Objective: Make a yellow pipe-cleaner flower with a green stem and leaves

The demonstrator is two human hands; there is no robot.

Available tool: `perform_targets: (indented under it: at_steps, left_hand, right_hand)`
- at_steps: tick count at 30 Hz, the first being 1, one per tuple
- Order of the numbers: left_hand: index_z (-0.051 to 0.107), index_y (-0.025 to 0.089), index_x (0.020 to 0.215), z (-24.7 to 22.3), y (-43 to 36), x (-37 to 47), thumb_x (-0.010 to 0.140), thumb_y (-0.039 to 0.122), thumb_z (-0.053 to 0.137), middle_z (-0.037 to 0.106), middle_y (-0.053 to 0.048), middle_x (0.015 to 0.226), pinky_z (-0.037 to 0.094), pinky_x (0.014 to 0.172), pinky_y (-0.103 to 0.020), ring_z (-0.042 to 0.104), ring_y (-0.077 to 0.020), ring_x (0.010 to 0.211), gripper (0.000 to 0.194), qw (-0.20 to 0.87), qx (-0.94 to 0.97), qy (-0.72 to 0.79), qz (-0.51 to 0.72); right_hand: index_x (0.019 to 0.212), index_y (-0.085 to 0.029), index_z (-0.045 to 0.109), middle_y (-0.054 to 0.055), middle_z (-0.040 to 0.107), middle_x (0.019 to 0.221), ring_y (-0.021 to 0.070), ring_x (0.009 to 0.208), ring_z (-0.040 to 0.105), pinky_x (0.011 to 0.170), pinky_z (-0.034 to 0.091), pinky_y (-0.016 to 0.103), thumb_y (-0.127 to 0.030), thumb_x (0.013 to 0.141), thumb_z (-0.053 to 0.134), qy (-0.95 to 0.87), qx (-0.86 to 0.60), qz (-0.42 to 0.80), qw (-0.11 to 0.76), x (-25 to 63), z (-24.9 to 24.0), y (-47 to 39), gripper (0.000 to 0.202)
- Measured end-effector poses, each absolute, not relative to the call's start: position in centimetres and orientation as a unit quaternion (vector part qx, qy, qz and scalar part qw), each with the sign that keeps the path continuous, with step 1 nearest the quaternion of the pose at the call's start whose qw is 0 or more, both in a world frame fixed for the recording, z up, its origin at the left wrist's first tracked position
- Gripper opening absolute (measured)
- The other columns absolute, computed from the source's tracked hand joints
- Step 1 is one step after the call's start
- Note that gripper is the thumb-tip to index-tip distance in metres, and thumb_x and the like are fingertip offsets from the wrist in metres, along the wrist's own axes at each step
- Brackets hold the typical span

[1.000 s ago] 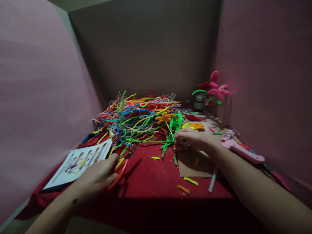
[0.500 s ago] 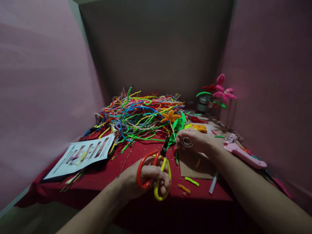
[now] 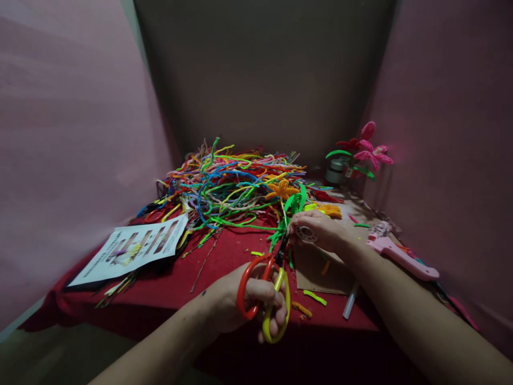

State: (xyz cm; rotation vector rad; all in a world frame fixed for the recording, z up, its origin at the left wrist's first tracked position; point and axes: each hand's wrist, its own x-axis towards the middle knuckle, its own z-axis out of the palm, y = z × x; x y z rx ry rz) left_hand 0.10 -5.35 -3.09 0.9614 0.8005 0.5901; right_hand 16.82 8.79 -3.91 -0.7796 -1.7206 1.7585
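My left hand [image 3: 260, 299] grips a pair of scissors [image 3: 285, 286] by its handles, one red and one yellow. Their dark blades point away from me and meet the stem area just under my right hand [image 3: 315, 230]. Between the closed fingers of my right hand is the stem of an orange pipe-cleaner flower [image 3: 282, 190], with green pipe-cleaner leaves [image 3: 295, 202] beside it. A white ring-shaped spool with small holes [image 3: 306, 233] sits in the same hand. Fingers hide the stem's middle, and whether the blades are closed on it I cannot tell.
A heap of coloured pipe cleaners [image 3: 236, 182] fills the back of the red cloth [image 3: 228, 267]. On the left lies a printed sheet [image 3: 132, 248]. A cardboard piece [image 3: 316, 272], pink glue gun [image 3: 403, 256], glue stick [image 3: 351, 302] and pink flower [image 3: 373, 153] are on the right.
The scissors in my left hand have moved right and slightly toward me, with the blades now at the stem below my right fingers. My right hand stays nearly still, and the view shifts slightly.
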Motion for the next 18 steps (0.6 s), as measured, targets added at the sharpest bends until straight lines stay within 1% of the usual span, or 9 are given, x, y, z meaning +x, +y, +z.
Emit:
perform_targets:
  at_steps: [3, 5, 8, 10, 14, 18]
  left_hand:
    - [0.06, 0.007, 0.062, -3.5, -5.1, 0.3, 0.063, 0.017, 0.047, 0.056, -0.007, 0.052, 0.04, 0.036, -0.019, 0.051, -0.0109, 0.041, 0.017, 0.773, 0.431, 0.372, 0.278]
    - [0.059, 0.008, 0.062, -3.7, -5.0, 0.6, 0.062, 0.016, 0.047, 0.056, -0.006, 0.052, 0.04, 0.035, -0.019, 0.052, -0.0111, 0.041, 0.015, 0.765, 0.423, 0.378, 0.305]
    - [0.059, 0.008, 0.06, -4.0, -4.9, 1.2, 0.061, 0.016, 0.048, 0.057, -0.006, 0.052, 0.041, 0.034, -0.019, 0.052, -0.011, 0.041, 0.014, 0.745, 0.419, 0.393, 0.339]
    - [0.059, 0.007, 0.058, -4.2, -4.8, 1.4, 0.061, 0.017, 0.048, 0.056, -0.006, 0.05, 0.041, 0.034, -0.019, 0.051, -0.0105, 0.039, 0.015, 0.741, 0.421, 0.401, 0.337]
    - [0.059, 0.007, 0.059, -4.4, -4.6, 1.5, 0.064, 0.018, 0.049, 0.056, -0.006, 0.052, 0.041, 0.035, -0.019, 0.052, -0.0105, 0.041, 0.016, 0.734, 0.431, 0.396, 0.344]
    - [0.059, 0.007, 0.061, -4.5, -4.5, 1.4, 0.07, 0.02, 0.049, 0.056, -0.005, 0.052, 0.04, 0.035, -0.017, 0.051, -0.009, 0.04, 0.018, 0.716, 0.467, 0.394, 0.338]
  right_hand:
    - [0.057, -0.013, 0.06, 0.001, 0.059, 0.051, 0.0094, 0.044, 0.05, 0.044, 0.036, 0.021, -0.022, 0.066, 0.052, -0.649, -0.303, 0.643, 0.271, 16.8, -3.7, 8.6, 0.015]
    - [0.057, -0.013, 0.06, 0.001, 0.059, 0.051, 0.0091, 0.044, 0.05, 0.044, 0.036, 0.021, -0.022, 0.066, 0.052, -0.653, -0.31, 0.637, 0.268, 16.7, -3.7, 8.5, 0.015]
    - [0.056, -0.014, 0.06, 0.001, 0.059, 0.051, 0.0095, 0.044, 0.05, 0.045, 0.037, 0.021, -0.021, 0.066, 0.052, -0.657, -0.3, 0.637, 0.27, 16.7, -3.7, 8.5, 0.015]
    - [0.056, -0.014, 0.06, 0.001, 0.059, 0.051, 0.0097, 0.043, 0.05, 0.044, 0.037, 0.021, -0.021, 0.066, 0.051, -0.659, -0.293, 0.638, 0.269, 16.7, -3.8, 8.5, 0.015]
    - [0.055, -0.015, 0.06, 0.002, 0.059, 0.05, 0.01, 0.044, 0.05, 0.045, 0.037, 0.022, -0.021, 0.067, 0.051, -0.665, -0.286, 0.637, 0.265, 16.8, -4.0, 8.7, 0.016]
    - [0.055, -0.015, 0.061, 0.002, 0.059, 0.05, 0.0098, 0.044, 0.049, 0.045, 0.036, 0.022, -0.02, 0.069, 0.051, -0.673, -0.28, 0.63, 0.268, 16.8, -3.8, 8.7, 0.017]
